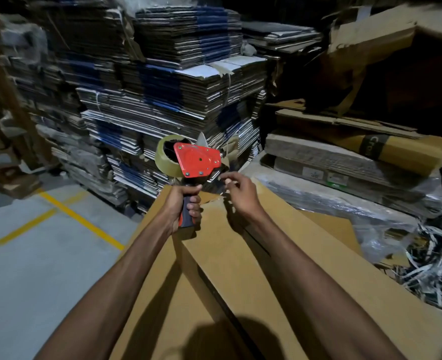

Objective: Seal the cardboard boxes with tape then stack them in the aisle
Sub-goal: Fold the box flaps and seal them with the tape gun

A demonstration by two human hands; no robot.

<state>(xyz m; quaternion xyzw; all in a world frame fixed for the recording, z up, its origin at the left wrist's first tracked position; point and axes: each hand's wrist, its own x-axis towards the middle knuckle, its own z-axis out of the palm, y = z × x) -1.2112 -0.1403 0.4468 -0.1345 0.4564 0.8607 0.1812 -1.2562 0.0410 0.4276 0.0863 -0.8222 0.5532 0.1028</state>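
Floor (32, 255) fills the 8 o'clock part of the view, grey with yellow lines (82, 219), probably marking the aisle where sealed boxes get stacked. Beyond it, from 10 to 12 o'clock, rise bundles of flattened cartons (162, 81). At centre the left hand (182, 209) curls fully round the dark grip of the red tape dispenser (197, 159), holding it upright above the far end of the cardboard box (240, 281), its roll (165, 157) turned to 9 o'clock; this likely keeps the cutter end clear for the other hand. Just at 3 o'clock of the dispenser, the right hand (238, 193) hovers with fingers half bent, thumb and forefinger nearly together at the cutter, seemingly picking for the loose tape end; whether it has hold of tape I cannot tell. The box's centre seam appears untaped. At 3 o'clock lie plastic-wrapped cardboard sheets (357, 203).
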